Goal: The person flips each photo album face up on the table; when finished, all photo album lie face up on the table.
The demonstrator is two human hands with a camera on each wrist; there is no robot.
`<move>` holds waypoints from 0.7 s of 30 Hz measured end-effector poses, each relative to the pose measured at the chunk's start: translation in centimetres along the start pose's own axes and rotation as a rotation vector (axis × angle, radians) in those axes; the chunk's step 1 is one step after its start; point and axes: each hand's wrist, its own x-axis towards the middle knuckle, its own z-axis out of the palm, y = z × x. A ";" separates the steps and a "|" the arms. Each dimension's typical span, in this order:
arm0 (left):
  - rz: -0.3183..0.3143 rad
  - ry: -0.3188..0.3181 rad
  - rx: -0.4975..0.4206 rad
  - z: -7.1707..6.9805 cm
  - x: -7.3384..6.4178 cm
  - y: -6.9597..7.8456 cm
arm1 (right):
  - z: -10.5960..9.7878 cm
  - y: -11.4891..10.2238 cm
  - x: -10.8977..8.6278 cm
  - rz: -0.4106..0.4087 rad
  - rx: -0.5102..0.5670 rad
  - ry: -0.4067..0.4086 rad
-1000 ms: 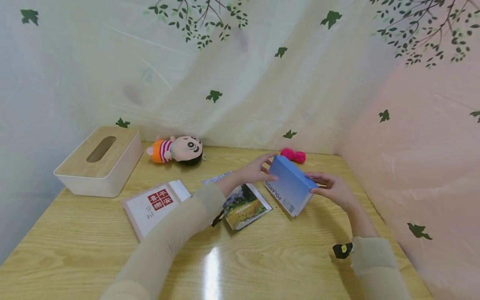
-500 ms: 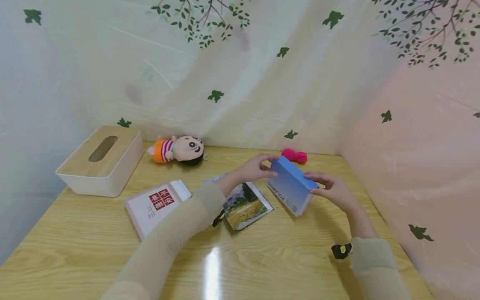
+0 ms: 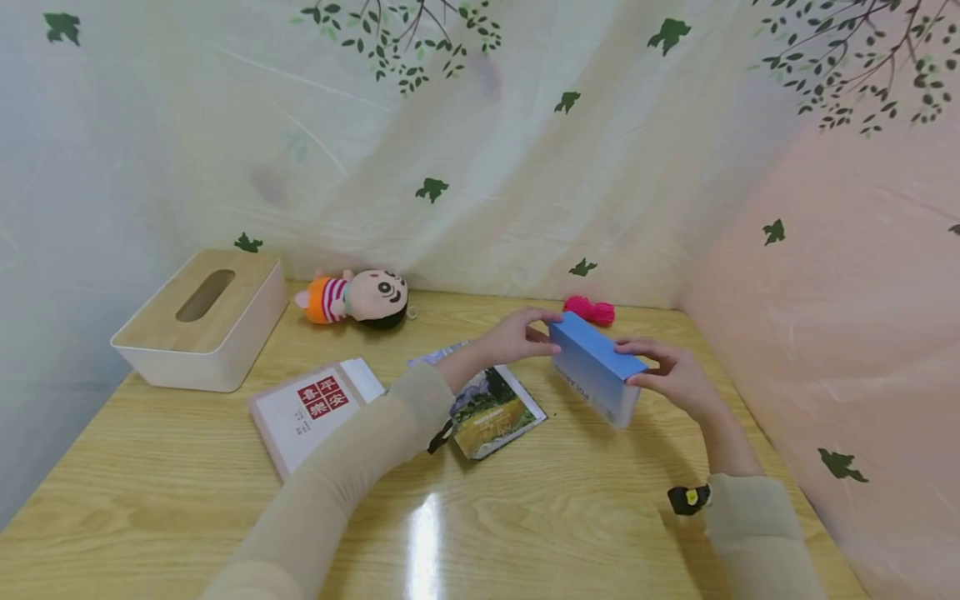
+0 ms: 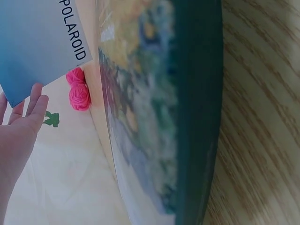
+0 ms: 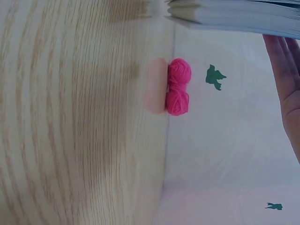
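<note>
A blue-and-white photo album (image 3: 596,367) lettered POLAROID stands on edge, spine up, right of the table's middle. My left hand (image 3: 517,337) pinches the left end of its spine, thumb on the lettered cover. At the other end, the fingers and thumb of my right hand (image 3: 671,375) grip the top corner. In the left wrist view the lettered cover (image 4: 40,42) shows above my left fingers. The right wrist view catches the album's page edges (image 5: 229,18) hanging loosely together. Beneath my left wrist lies a book with a painted landscape cover (image 3: 498,412), partly hidden by the sleeve.
A white album with red characters (image 3: 318,408) lies left, partly behind my left forearm. At the back are a tissue box with a wooden lid (image 3: 202,325), a plush doll (image 3: 356,298) and pink yarn (image 3: 589,311). Printed cloth (image 3: 487,208) hangs behind the table (image 3: 525,533).
Both hands have shifted slightly right with the album. It has turned more upright, so its blue spine shows more and its lettered cover less.
</note>
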 end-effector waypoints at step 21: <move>0.007 -0.043 -0.114 0.7 0.2 -1.3 | -0.2 0.0 0.2 -0.016 -0.069 -0.091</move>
